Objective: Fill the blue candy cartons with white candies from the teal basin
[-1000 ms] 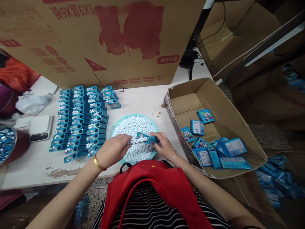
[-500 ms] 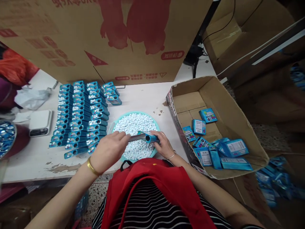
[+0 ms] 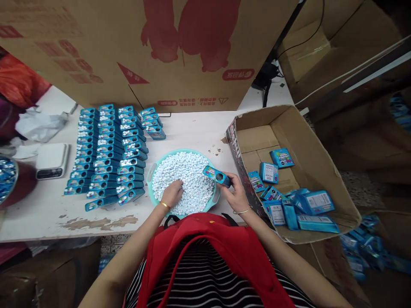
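Observation:
A teal round tray [image 3: 150, 171] heaped with small white pellets [image 3: 186, 175] sits on the white table in front of me. My left hand [image 3: 173, 193] rests down in the pellets near the tray's front edge, fingers curled into them. My right hand [image 3: 236, 192] holds a small blue box [image 3: 216, 175] with a round window, tilted over the tray's right side. Rows of filled blue boxes [image 3: 109, 154] lie to the left of the tray.
An open cardboard carton [image 3: 308, 141] at the right holds several blue boxes [image 3: 298, 205]. A big printed cardboard sheet [image 3: 144, 47] stands behind the table. A white scale [image 3: 51, 160] and a bowl of blue wrappers [image 3: 6, 179] are at the left.
My left hand let go of the blue box's inner tray and dropped into the pellets. My right hand moved right with the box. The view shifted slightly.

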The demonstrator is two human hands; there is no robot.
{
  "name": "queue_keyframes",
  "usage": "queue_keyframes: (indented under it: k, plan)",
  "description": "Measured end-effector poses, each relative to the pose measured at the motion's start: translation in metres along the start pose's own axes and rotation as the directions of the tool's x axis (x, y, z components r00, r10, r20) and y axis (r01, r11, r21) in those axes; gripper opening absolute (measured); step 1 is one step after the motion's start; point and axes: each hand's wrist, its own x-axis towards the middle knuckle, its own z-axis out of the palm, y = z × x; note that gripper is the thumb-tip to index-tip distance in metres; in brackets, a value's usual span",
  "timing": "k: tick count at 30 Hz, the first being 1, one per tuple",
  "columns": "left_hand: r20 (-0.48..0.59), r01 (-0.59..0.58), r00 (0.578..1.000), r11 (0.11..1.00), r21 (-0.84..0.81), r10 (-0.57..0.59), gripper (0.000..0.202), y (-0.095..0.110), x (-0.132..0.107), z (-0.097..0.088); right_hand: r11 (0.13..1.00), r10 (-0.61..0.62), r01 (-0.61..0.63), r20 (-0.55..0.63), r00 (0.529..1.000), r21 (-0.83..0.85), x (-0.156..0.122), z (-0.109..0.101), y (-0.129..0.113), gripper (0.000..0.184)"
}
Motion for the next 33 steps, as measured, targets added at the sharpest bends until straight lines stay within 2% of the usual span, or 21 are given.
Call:
queue_keyframes:
  k: [2, 4, 7, 10, 12, 16, 21, 25, 28, 30, 33]
  plan:
    - [-0.013, -0.032, 0.999, 0.998, -0.055, 0.031, 0.025, -0.005, -0.006, -0.005, 1.0, 0.0, -0.001, -0.016, 1.0, -0.017, -0.001, -0.001, 0.001, 0.033]
    - [-0.021, -0.071, 0.997, 0.993, -0.097, 0.069, 0.025, -0.007, -0.016, -0.019, 0.998, -0.01, 0.01, -0.009, 1.0, -0.057, -0.001, -0.004, 0.001, 0.033]
    - [-0.073, -0.162, 0.986, 0.971, -0.178, 0.151, 0.023, -0.002, -0.029, -0.051, 0.987, -0.065, 0.067, 0.019, 0.998, -0.145, -0.001, -0.009, 0.001, 0.035]
    - [-0.127, -0.26, 0.963, 0.945, -0.201, 0.238, 0.022, 0.012, -0.037, -0.089, 0.962, -0.159, 0.17, 0.068, 0.985, -0.215, 0.0, -0.01, -0.003, 0.039]
    - [-0.11, -0.311, 0.948, 0.939, -0.147, 0.297, 0.023, 0.024, -0.04, -0.111, 0.948, -0.206, 0.226, 0.112, 0.972, -0.225, 0.001, -0.007, -0.006, 0.043]
    - [0.007, -0.395, 0.919, 0.917, 0.052, 0.395, 0.022, 0.049, -0.039, -0.145, 0.934, -0.267, 0.297, 0.164, 0.95, -0.198, 0.002, 0.005, -0.013, 0.049]
    - [0.18, -0.358, 0.933, 0.857, 0.371, 0.311, 0.019, 0.089, -0.041, -0.178, 0.93, -0.302, 0.328, 0.167, 0.939, -0.163, -0.001, 0.018, -0.013, 0.052]
    - [0.239, -0.356, 0.933, 0.802, 0.48, 0.271, 0.022, 0.12, -0.047, -0.195, 0.936, -0.305, 0.327, 0.16, 0.939, -0.13, -0.003, 0.025, -0.011, 0.051]
    - [0.224, -0.369, 0.928, 0.814, 0.449, 0.298, 0.025, 0.129, -0.049, -0.2, 0.943, -0.296, 0.314, 0.157, 0.942, -0.107, -0.004, 0.027, -0.01, 0.049]
    - [0.182, -0.363, 0.931, 0.84, 0.404, 0.316, 0.024, 0.119, -0.049, -0.2, 0.949, -0.284, 0.3, 0.158, 0.946, -0.095, -0.005, 0.026, -0.009, 0.049]
    - [0.067, -0.251, 0.968, 0.899, 0.359, 0.243, 0.019, 0.078, -0.048, -0.188, 0.961, -0.248, 0.262, 0.141, 0.958, -0.092, -0.004, 0.022, -0.007, 0.049]
